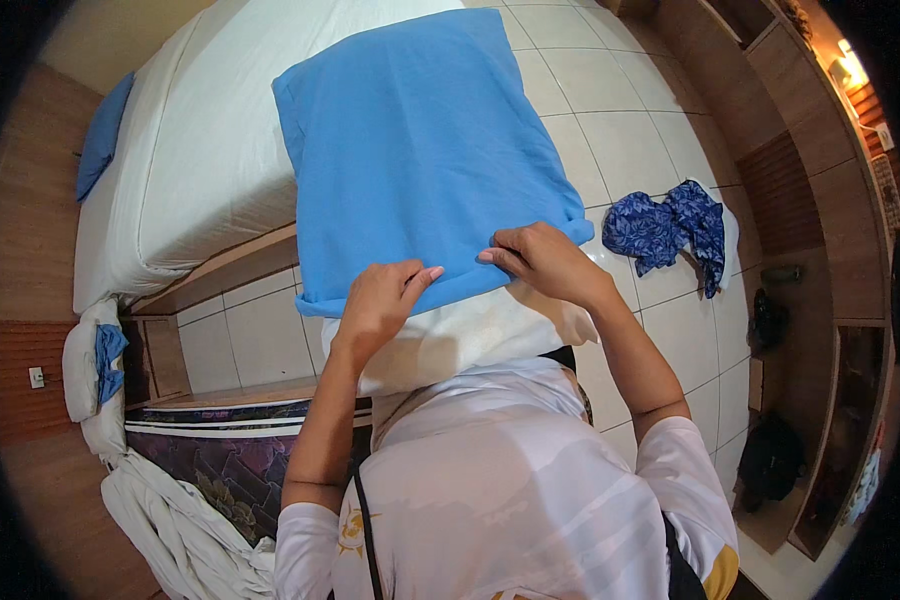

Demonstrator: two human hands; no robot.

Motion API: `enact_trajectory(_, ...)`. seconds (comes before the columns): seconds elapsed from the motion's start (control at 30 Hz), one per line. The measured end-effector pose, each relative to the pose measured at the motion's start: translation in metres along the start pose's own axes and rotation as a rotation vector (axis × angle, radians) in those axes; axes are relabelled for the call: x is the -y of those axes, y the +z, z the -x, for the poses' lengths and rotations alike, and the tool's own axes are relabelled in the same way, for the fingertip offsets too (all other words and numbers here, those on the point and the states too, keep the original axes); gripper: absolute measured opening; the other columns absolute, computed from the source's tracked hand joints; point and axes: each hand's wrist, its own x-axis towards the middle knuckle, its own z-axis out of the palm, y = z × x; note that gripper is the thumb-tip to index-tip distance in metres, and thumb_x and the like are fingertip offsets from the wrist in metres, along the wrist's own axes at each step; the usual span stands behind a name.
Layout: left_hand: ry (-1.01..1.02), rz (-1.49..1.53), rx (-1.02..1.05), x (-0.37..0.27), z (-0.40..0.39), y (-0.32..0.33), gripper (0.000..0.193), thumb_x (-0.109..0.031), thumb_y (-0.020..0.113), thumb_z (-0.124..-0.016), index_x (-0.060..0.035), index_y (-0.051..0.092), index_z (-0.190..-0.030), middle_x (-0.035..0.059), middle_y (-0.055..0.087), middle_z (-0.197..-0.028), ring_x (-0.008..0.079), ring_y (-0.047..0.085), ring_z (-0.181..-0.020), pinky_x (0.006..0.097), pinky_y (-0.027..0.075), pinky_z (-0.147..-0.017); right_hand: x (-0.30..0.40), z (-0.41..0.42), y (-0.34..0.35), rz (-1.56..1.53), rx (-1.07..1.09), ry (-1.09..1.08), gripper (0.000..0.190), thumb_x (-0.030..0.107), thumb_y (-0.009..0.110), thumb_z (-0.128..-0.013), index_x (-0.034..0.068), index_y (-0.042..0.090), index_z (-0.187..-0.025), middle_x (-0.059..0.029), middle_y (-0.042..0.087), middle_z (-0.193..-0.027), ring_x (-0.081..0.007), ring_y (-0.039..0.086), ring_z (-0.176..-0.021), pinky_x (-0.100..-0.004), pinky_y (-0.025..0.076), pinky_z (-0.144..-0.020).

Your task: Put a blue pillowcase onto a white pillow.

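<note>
A blue pillowcase (412, 142) covers most of a white pillow (480, 345), whose stained near end sticks out against my body. The case's open edge is rolled into a thick fold. On the left part of that fold is my left hand (386, 300), its thumb and fingers gripping the cloth. My right hand (536, 259) pinches the same rolled edge farther right, near the corner. The far end of the pillowcase hangs over the bed's side and the floor. The pillow inside the case is hidden.
On the left stands a bed with a white sheet (217, 150) and another blue pillow (105, 139). A bare patterned mattress (225, 465) lies nearer, beside crumpled white cloth (172, 517). Dark blue patterned clothing (667, 232) lies on the tiled floor (615, 150). Wooden shelving (847, 247) lines the right.
</note>
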Motion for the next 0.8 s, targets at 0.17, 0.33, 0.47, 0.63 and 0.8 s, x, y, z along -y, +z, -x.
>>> enact_trajectory(0.17, -0.148, -0.026, -0.097, 0.004, 0.007, -0.001, 0.036, -0.036, 0.056, -0.087, -0.003, 0.059, -0.073, 0.0147, 0.053, -0.054, 0.0326, 0.052, -0.055, 0.0411, 0.038, -0.055, -0.002, 0.004, 0.0, 0.113, -0.019, 0.087, 0.035, 0.032, 0.057, -0.086, 0.001, 0.056, -0.072, -0.0172, 0.056, -0.066, -0.0335, 0.054, -0.063, -0.0407, 0.041, -0.06)
enact_trajectory(0.33, 0.209, -0.036, -0.368, 0.028, 0.03, 0.005, 0.03, -0.037, 0.061, -0.082, -0.0067, 0.06, -0.085, 0.0099, 0.057, -0.07, 0.0264, 0.055, -0.069, 0.0393, 0.038, -0.072, -0.008, 0.032, -0.011, 0.132, -0.27, -0.016, 0.03, 0.032, 0.064, -0.081, 0.008, 0.059, -0.098, -0.0104, 0.054, -0.104, -0.0283, 0.047, -0.104, -0.042, 0.036, -0.086)
enact_trajectory(0.47, 0.322, -0.302, -0.546, 0.062, 0.056, 0.007, 0.037, -0.041, 0.06, -0.08, -0.009, 0.06, -0.098, 0.0084, 0.054, -0.093, 0.0245, 0.052, -0.095, 0.0455, 0.026, -0.098, -0.025, 0.059, -0.012, 0.058, -0.365, 0.0, 0.042, 0.011, 0.063, -0.077, 0.011, 0.053, -0.118, -0.0139, 0.044, -0.12, -0.0318, 0.041, -0.112, -0.0408, 0.034, -0.097)
enact_trajectory(0.63, 0.151, -0.263, -0.689, 0.103, 0.07, 0.009, 0.033, -0.038, 0.057, -0.083, -0.0076, 0.058, -0.096, 0.0087, 0.053, -0.095, 0.0248, 0.049, -0.102, 0.047, 0.018, -0.105, -0.055, 0.067, 0.0, 0.189, -0.521, 0.052, 0.054, -0.001, 0.06, -0.073, 0.011, 0.048, -0.124, -0.0145, 0.043, -0.124, -0.0313, 0.041, -0.115, -0.041, 0.035, -0.096)
enact_trajectory(0.8, 0.081, -0.176, -0.675, 0.133, 0.059, 0.013, 0.02, -0.024, 0.059, -0.085, -0.0049, 0.056, -0.085, 0.0066, 0.054, -0.087, 0.0256, 0.05, -0.094, 0.0464, 0.021, -0.104, -0.077, 0.056, 0.011, 0.126, -0.667, 0.107, 0.049, -0.002, 0.061, -0.071, 0.007, 0.052, -0.119, -0.0141, 0.05, -0.116, -0.0304, 0.049, -0.107, -0.0376, 0.039, -0.091)
